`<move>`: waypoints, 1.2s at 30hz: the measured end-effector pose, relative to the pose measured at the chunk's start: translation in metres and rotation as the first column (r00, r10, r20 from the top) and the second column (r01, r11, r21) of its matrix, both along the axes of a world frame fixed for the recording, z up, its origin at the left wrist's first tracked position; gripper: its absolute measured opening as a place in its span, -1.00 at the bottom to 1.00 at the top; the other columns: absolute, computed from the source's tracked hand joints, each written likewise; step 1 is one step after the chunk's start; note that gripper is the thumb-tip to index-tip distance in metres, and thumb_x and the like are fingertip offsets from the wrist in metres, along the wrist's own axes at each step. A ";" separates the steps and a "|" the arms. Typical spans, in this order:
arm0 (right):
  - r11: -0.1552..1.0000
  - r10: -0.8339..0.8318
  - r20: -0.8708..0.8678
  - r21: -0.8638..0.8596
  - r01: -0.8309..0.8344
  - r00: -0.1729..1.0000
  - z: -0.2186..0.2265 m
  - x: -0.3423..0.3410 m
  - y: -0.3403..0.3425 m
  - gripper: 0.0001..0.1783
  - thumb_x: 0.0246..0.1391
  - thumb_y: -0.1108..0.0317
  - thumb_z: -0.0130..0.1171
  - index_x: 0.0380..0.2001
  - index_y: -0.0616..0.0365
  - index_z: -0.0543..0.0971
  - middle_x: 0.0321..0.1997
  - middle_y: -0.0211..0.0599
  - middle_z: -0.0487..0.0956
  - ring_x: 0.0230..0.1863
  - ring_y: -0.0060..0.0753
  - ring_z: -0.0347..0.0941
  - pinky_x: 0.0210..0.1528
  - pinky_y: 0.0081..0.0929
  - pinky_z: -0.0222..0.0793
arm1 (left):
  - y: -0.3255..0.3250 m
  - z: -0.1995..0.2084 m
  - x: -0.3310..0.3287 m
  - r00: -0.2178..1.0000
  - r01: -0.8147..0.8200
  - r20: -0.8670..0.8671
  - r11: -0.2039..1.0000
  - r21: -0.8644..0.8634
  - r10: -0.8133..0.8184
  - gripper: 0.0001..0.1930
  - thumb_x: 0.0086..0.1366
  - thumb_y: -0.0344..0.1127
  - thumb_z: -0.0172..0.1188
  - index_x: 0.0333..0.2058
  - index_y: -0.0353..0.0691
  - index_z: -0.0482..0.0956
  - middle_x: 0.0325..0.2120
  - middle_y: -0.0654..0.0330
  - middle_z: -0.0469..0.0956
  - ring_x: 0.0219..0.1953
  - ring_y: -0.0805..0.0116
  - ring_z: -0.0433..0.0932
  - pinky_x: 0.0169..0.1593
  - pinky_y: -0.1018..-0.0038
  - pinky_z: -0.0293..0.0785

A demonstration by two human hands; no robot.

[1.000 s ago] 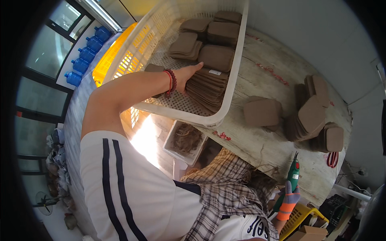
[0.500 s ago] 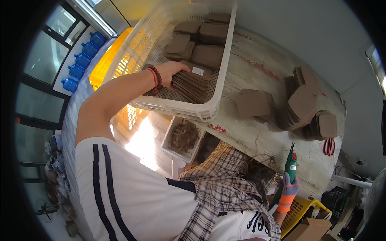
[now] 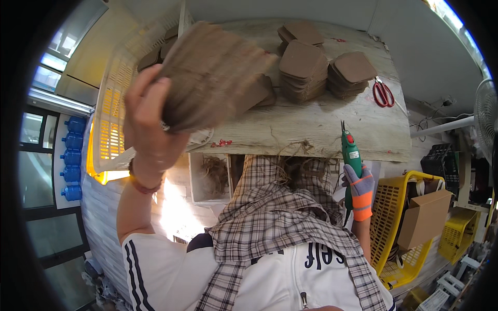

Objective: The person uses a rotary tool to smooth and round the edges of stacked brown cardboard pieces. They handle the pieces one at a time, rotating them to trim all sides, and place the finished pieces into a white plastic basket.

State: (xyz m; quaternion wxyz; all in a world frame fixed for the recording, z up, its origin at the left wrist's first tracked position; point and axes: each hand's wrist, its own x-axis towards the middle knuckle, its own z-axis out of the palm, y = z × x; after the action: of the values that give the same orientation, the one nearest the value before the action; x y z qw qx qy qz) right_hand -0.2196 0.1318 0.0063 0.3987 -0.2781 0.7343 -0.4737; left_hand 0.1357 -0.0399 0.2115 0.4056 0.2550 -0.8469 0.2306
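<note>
A stack of brown square pads with rounded corners [image 3: 199, 78], blurred by motion, is gripped in my left hand [image 3: 153, 116]. I hold it raised in front of the white plastic crate [image 3: 116, 98], above the table's left side. My right hand [image 3: 359, 189], in a grey and orange glove, is wrapped round a green hand-held power tool [image 3: 350, 150] with a red button and a thin, forked, pointed tip turned up. This tool is at the table's front edge. Farther back stand stacks of similar brown pads [image 3: 303, 65], and another pile [image 3: 353, 67] beside them. The raised stack partly hides a low pile [image 3: 262, 93].
Red-handled scissors [image 3: 383, 93] lie at the right of the worn wooden table [image 3: 311, 124]. Loose brown fibres [image 3: 303, 147] hang at its front edge. A white bin [image 3: 207, 181] with fibres sits below. To the right are a yellow crate [image 3: 386, 223] and a cardboard box [image 3: 425, 220].
My left hand has lifted the stack of pads out of the white crate and brought it up over the table. The view has turned; my right hand still holds the green tool.
</note>
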 end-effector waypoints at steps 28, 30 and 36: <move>0.995 -0.092 -0.005 -0.030 0.091 0.996 -0.022 -0.035 0.037 -0.78 0.07 0.27 0.21 -0.35 0.17 0.46 -0.62 -0.44 0.46 -0.66 -0.65 0.34 -0.64 -0.66 0.22 | -0.043 -0.017 0.100 0.886 0.211 -0.430 0.674 0.708 0.174 -0.73 0.17 -0.64 -0.12 -0.22 -0.36 0.52 -0.16 0.15 0.53 -0.08 0.44 0.46 0.04 0.53 0.33; 0.997 -0.077 -0.029 -0.013 0.077 0.997 -0.023 -0.034 0.031 -0.78 0.07 0.25 0.21 -0.37 0.16 0.45 -0.62 -0.44 0.46 -0.68 -0.65 0.32 -0.65 -0.66 0.20 | -0.081 0.001 0.203 0.742 0.135 -0.383 0.436 0.890 0.551 -0.75 0.19 -0.46 0.04 -0.14 -0.31 0.50 -0.17 0.19 0.52 -0.08 0.44 0.44 0.02 0.43 0.33; 0.998 -0.067 -0.081 0.006 0.067 0.994 -0.041 -0.030 0.025 -0.75 0.07 0.22 0.20 -0.35 0.18 0.44 -0.64 -0.45 0.45 -0.69 -0.63 0.32 -0.64 -0.65 0.19 | -0.144 -0.082 0.346 0.489 -0.003 0.411 -0.470 0.883 0.769 -0.61 0.18 -0.28 0.19 -0.05 -0.32 0.44 -0.17 0.08 0.46 -0.16 0.23 0.45 -0.07 0.18 0.42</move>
State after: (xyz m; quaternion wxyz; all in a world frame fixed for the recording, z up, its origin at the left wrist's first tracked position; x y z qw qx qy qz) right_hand -0.2496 0.1563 -0.0347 0.3537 -0.2706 0.7608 -0.4721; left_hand 0.4814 -0.1839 0.1299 0.1111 0.8407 -0.3313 -0.4137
